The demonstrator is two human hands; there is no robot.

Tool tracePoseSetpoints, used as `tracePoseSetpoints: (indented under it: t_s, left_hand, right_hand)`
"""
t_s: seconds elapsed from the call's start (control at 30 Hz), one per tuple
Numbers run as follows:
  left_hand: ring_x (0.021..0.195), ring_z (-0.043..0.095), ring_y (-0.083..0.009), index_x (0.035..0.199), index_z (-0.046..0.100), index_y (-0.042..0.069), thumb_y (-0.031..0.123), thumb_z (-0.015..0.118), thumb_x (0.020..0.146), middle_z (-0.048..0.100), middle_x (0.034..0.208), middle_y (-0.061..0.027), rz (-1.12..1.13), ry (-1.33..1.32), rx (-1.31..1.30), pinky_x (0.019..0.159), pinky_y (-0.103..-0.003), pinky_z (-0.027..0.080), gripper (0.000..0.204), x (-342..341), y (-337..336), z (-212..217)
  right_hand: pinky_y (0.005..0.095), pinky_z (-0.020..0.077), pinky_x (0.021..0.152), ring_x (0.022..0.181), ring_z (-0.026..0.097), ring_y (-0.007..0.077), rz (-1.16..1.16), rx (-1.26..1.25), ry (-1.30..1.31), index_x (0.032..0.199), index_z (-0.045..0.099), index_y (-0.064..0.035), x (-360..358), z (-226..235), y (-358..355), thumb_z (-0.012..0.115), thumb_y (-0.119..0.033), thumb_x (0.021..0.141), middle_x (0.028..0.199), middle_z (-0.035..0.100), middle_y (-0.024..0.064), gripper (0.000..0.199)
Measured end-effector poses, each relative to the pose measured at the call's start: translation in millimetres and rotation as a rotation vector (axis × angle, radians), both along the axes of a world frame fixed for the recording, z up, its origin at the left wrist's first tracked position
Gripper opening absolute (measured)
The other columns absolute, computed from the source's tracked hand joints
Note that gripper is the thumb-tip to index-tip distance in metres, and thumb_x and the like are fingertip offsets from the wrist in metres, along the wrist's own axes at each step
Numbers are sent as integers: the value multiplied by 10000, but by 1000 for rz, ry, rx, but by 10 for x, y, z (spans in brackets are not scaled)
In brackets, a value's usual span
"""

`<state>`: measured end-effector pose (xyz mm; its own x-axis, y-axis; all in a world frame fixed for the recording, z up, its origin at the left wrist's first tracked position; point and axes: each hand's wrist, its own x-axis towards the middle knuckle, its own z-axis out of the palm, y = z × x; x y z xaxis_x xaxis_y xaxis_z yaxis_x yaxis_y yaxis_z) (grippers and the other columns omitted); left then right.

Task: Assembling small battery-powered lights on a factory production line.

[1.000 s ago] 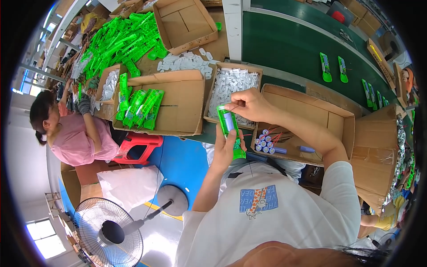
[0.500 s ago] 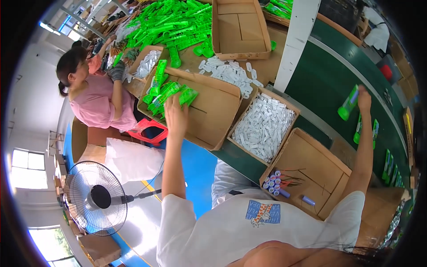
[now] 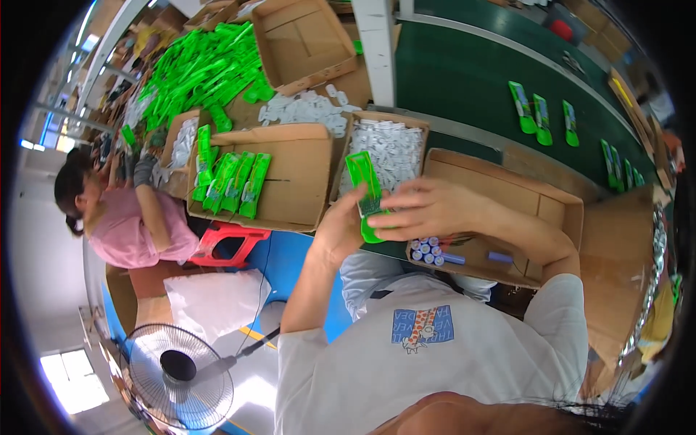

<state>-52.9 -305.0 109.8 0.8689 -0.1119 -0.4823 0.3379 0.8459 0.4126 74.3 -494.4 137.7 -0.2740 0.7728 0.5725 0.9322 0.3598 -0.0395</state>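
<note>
Held upright in front of me is a long green plastic housing (image 3: pixel 357 168) with a green circuit board and wires inside it. My left hand (image 3: pixel 337 226) grips its left side, closed between thumb and fingers. From the right, my right hand (image 3: pixel 428 209) reaches across with fingers stretched out and apart, their tips at the housing's right edge; whether they touch it is unclear. Several similar green housings (image 3: pixel 250 187) with boards lie in a shallow cardboard tray (image 3: pixel 297 174) on the left. Behind my hands stands a box of small white plastic parts (image 3: pixel 388 148).
To the right, another cardboard tray (image 3: pixel 540 196) holds purple cylindrical cells (image 3: pixel 428 250) with wires. Green housings (image 3: pixel 542 119) lie on the dark green bench (image 3: pixel 449 80). A co-worker (image 3: pixel 145 217) sits at left near a green heap (image 3: pixel 203 72); a fan (image 3: pixel 177 366) stands lower left.
My right hand has come back from the bench, leaving the housing there. My left hand has left the left tray and now holds a housing before me; those in the tray lie in a row.
</note>
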Motion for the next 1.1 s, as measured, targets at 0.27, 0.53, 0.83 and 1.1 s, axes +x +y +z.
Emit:
tracePoseSetpoints:
  t_s: [0.27,0.53,0.83,1.1]
  left_hand:
    - [768,560,-180,1301,272,57,-16,428,840,503,1017,-126,154,-453,742,669,-290,493,492,-204,-743,-221]
    - [841,551,-172,1278,287,38,219,347,938,481,1102,-132,205,-455,858,688,-310,495,389,-226,-819,-195]
    - [1024,482,-180,1245,366,61,290,329,929,469,1149,-112,217,-511,1035,871,-344,429,392,-192,-779,-296]
    - [917,472,-137,1202,365,38,44,414,918,491,1035,-88,191,-299,804,830,-286,415,288,-239,-769,-265]
  right_hand:
    - [221,469,521,591,620,79,-403,-301,1299,911,650,7,-375,4,-98,654,-111,885,717,612,33,120]
    - [239,483,471,537,646,117,-562,-141,1144,812,613,7,-497,-30,-134,710,-96,823,694,619,70,142]
    - [247,478,455,524,628,113,-554,-121,1141,790,602,-1,-536,10,-136,737,-104,793,692,605,71,170]
    - [337,477,526,635,590,234,-500,-69,532,771,583,-64,-735,-245,-205,693,-98,785,736,570,65,116]
